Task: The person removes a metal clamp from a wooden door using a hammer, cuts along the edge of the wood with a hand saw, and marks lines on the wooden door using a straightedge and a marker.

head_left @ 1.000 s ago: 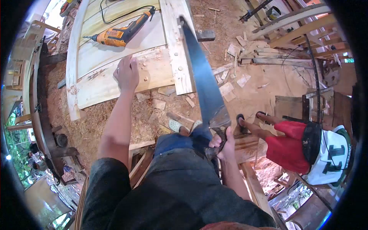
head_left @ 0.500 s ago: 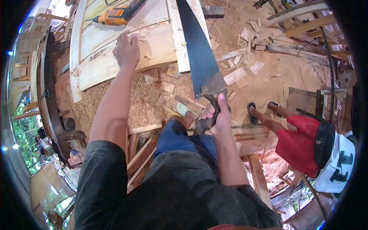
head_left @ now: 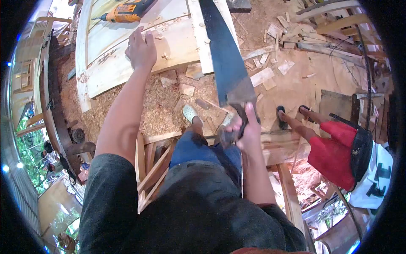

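Note:
My right hand (head_left: 243, 125) is wrapped around the dark handle of a hand saw (head_left: 228, 59). Its wide blade points away from me and lies along the right end of a pale wooden door panel (head_left: 127, 78), by the upright edge board (head_left: 206, 40). Whether the teeth touch the wood I cannot tell. My left hand (head_left: 141, 50) rests on the panel's near rail, fingers stretched out and apart. An orange and black power drill (head_left: 124, 12) lies on the panel just beyond those fingers.
A person in red shorts (head_left: 332, 148) stands at the right. Wood offcuts (head_left: 263, 76) and sawdust (head_left: 165, 106) litter the ground. Lumber (head_left: 330, 53) is piled at the far right, and a dark beam (head_left: 53, 97) runs along the left.
The saw and my right hand have shifted slightly right in view, and the right hand is blurred. My left hand stays on the panel. The view itself has moved a little.

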### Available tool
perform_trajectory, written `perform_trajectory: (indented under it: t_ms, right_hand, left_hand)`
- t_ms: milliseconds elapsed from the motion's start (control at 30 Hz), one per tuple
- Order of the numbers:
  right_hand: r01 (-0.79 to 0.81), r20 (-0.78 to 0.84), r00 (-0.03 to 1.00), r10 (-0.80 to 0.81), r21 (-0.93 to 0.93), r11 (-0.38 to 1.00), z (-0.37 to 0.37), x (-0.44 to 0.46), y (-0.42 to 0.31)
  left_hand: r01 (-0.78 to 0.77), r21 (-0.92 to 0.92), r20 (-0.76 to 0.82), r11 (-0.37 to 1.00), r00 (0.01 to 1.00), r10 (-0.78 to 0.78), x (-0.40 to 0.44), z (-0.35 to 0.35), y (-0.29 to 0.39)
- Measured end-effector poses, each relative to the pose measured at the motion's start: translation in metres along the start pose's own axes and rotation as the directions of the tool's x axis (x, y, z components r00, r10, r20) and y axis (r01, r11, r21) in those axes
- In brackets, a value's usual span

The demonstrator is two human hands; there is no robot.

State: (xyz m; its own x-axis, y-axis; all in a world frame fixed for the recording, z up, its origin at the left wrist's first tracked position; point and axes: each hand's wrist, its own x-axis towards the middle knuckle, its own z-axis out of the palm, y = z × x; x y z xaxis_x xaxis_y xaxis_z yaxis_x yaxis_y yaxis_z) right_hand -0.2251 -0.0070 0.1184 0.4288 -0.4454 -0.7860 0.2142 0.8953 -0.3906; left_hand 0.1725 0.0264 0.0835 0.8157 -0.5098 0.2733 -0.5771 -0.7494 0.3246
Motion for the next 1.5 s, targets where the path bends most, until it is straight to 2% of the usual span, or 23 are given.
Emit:
perform_trajectory:
  t_ms: [67, 200, 233, 333, 400, 433, 500, 600, 633, 700, 800, 833, 900, 933, 1000, 1067, 1167, 1267, 1300, 1367, 1400, 1433, 1500]
  right_hand:
    - [-0.032, -0.030, 0.999, 0.030, -0.046, 0.998, -0.039, -0.046, 0.014]
    - [-0.101, -0.094, 0.991, 0.100, -0.005, 0.995, -0.024, -0.060, 0.020]
    - [-0.014, -0.029, 0.999, 0.014, -0.028, 0.999, -0.011, -0.033, 0.024]
    - [0.031, -0.021, 0.999, -0.030, 0.070, 0.997, 0.042, 0.003, 0.005]
    - [0.042, -0.022, 0.999, -0.040, 0.112, 0.993, 0.036, 0.009, 0.003]
    - [0.038, -0.015, 0.999, -0.038, 0.010, 0.999, 0.012, -0.005, 0.010]
    - [-0.047, -0.050, 0.998, 0.046, -0.014, 0.999, -0.025, -0.044, 0.022]
    - [-0.040, -0.096, 0.995, 0.037, -0.032, 0.999, -0.022, -0.046, 0.025]
    - [-0.002, 0.065, 0.998, -0.002, 0.061, 0.998, 0.003, -0.027, 0.018]
    - [0.051, -0.107, 0.993, -0.047, 0.036, 0.998, 0.045, 0.009, 0.004]
    - [0.076, -0.064, 0.995, -0.077, -0.007, 0.997, 0.021, 0.012, 0.004]
    - [0.017, -0.005, 1.000, -0.017, -0.034, 0.999, -0.017, -0.002, 0.015]
    - [-0.001, -0.129, 0.992, -0.006, -0.053, 0.999, -0.044, -0.061, 0.024]
    - [0.021, -0.129, 0.991, -0.015, 0.048, 0.999, -0.038, -0.084, 0.023]
    - [-0.038, -0.114, 0.993, 0.027, -0.095, 0.995, -0.044, -0.073, 0.027]
    - [-0.010, -0.072, 0.997, 0.015, 0.060, 0.998, 0.010, -0.028, 0.018]
    - [0.051, -0.066, 0.997, -0.043, 0.130, 0.990, 0.037, 0.010, 0.011]
    - [0.048, -0.086, 0.995, -0.046, 0.025, 0.999, -0.002, -0.017, 0.018]
    - [0.078, -0.031, 0.996, -0.079, -0.048, 0.996, -0.013, -0.039, 0.020]
    - [0.010, -0.059, 0.998, -0.009, 0.023, 1.000, -0.024, -0.061, 0.016]
    - [-0.027, -0.069, 0.997, 0.031, 0.063, 0.998, -0.022, -0.065, 0.014]
    - [0.033, -0.106, 0.993, -0.050, -0.154, 0.988, 0.000, -0.054, 0.008]
    - [0.050, -0.104, 0.993, -0.055, -0.042, 0.998, 0.036, -0.006, -0.005]
  left_hand:
    - [0.022, 0.011, 0.001, 1.000, 1.000, -0.022, 0.001, 0.002, 0.004]
    - [0.006, 0.016, 0.031, 1.000, 0.999, -0.006, 0.001, -0.003, 0.007]
    - [-0.002, -0.003, 0.025, 1.000, 1.000, 0.002, 0.000, -0.002, 0.005]
    - [-0.004, -0.044, -0.014, 0.999, 1.000, 0.004, -0.002, -0.002, -0.001]
    - [-0.001, -0.065, -0.040, 0.998, 0.999, -0.002, 0.001, 0.002, -0.002]
    - [-0.001, -0.055, -0.033, 0.999, 0.999, -0.001, 0.000, 0.002, -0.002]
    - [0.001, -0.039, -0.030, 0.999, 1.000, -0.003, 0.001, 0.002, 0.001]
    - [-0.031, -0.035, -0.014, 0.999, 0.999, 0.031, 0.000, -0.002, 0.006]
    - [-0.034, -0.055, -0.019, 0.998, 0.999, 0.033, -0.004, -0.002, 0.002]
    - [-0.037, -0.103, -0.057, 0.994, 0.998, 0.032, 0.000, 0.001, -0.001]
    - [0.001, -0.144, -0.064, 0.990, 0.998, -0.010, -0.001, 0.000, -0.004]
    - [0.003, -0.142, -0.063, 0.990, 0.998, -0.012, -0.001, 0.000, -0.001]
    - [0.012, -0.131, -0.063, 0.991, 0.998, -0.021, -0.002, -0.003, 0.002]
    - [0.010, -0.131, -0.075, 0.991, 0.997, -0.020, 0.002, -0.003, 0.004]
    - [-0.009, -0.123, -0.063, 0.992, 0.998, 0.001, -0.002, -0.006, 0.007]
    - [-0.019, -0.154, -0.095, 0.988, 0.995, 0.004, -0.001, -0.001, 0.002]
    - [0.002, -0.200, -0.111, 0.980, 0.994, -0.024, 0.002, 0.002, -0.010]
    - [0.046, -0.222, -0.075, 0.974, 0.995, -0.064, -0.004, 0.000, -0.006]
    - [0.059, -0.225, -0.070, 0.973, 0.995, -0.077, -0.001, -0.001, -0.003]
    - [0.025, -0.162, -0.068, 0.987, 0.997, -0.036, -0.002, -0.003, 0.001]
    - [0.004, -0.124, -0.066, 0.992, 0.998, -0.013, -0.001, -0.003, 0.003]
    - [-0.002, -0.146, -0.051, 0.989, 0.999, -0.005, -0.002, -0.004, 0.003]
    - [0.008, -0.163, -0.050, 0.987, 0.999, -0.017, -0.003, -0.004, 0.002]
